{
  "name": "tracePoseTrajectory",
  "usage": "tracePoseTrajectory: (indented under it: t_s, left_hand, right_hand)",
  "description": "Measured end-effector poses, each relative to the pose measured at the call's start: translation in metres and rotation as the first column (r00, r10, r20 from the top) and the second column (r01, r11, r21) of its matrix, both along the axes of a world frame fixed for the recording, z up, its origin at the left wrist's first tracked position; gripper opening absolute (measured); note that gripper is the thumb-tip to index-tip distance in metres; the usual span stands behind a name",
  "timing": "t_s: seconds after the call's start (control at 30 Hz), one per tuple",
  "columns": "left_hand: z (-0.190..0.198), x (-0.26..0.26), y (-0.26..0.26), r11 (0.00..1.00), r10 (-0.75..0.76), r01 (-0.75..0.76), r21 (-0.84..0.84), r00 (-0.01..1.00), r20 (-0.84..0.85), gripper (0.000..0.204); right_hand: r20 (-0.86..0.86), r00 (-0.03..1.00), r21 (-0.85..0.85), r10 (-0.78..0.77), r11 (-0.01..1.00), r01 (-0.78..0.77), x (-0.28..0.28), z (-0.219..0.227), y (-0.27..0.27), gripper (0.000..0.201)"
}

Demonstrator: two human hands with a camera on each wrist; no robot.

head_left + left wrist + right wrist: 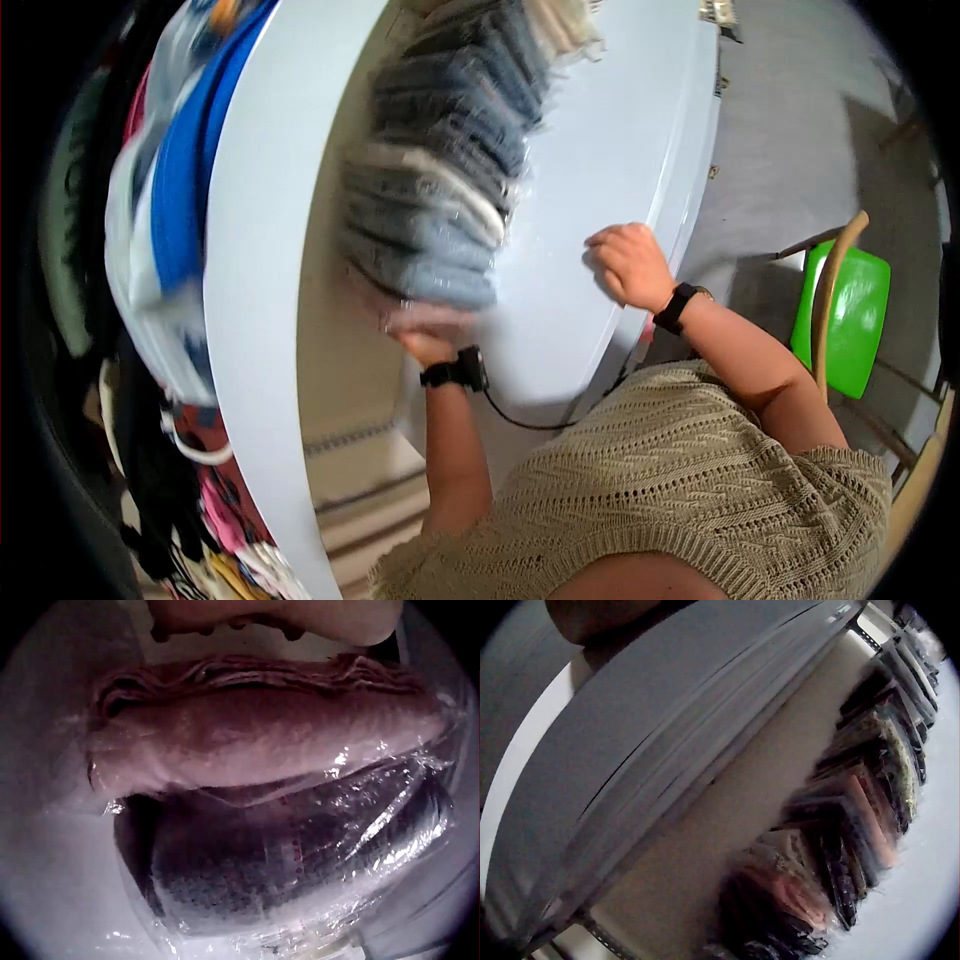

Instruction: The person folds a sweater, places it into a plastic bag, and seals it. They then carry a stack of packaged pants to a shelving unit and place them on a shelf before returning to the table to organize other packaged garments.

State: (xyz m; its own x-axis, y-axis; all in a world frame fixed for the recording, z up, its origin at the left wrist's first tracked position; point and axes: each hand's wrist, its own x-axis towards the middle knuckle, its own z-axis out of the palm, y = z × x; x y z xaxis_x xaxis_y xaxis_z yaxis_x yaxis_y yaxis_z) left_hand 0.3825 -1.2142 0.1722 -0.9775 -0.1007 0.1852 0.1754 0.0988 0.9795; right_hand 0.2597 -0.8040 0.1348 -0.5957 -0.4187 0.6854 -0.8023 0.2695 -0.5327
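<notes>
A row of folded garments in clear plastic (430, 220), mostly grey and blue, stands along the white surface (580, 130). At its near end is a pink folded garment (262, 739) in clear wrap, beside a dark wrapped one (225, 862). My left hand (428, 346) is at that pink end, blurred in the head view; in the left wrist view part of it shows above the pink folds. I cannot tell whether its fingers grip the packet. My right hand (632, 262) is over the right side of the white surface, fingers loosely bent, holding nothing.
A pale upright panel (265, 250) runs along the left, with hanging bags and clothes (160, 220) beyond it. On the right is a chair with a green seat (850, 320). A black cable (520, 422) trails from the left wrist. More wrapped garments (855, 817) line a shelf.
</notes>
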Motion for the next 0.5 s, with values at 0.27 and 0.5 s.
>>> tracePoseTrajectory:
  t_s: [0.27, 0.5]
  left_hand:
    - [0.04, -0.029, 0.091, 0.66, 0.746, -0.692, 0.292, 0.65, -0.146, 0.06]
    - [-0.003, -0.069, -0.017, 0.029, 0.522, -0.921, -0.388, 0.345, -0.78, 0.035]
  right_hand:
    - [0.118, 0.992, -0.038, -0.049, 0.998, 0.054, 0.011, 0.009, -0.015, 0.024]
    - [0.247, 0.945, -0.073, -0.216, 0.968, 0.24, 0.078, 0.042, -0.019, 0.021]
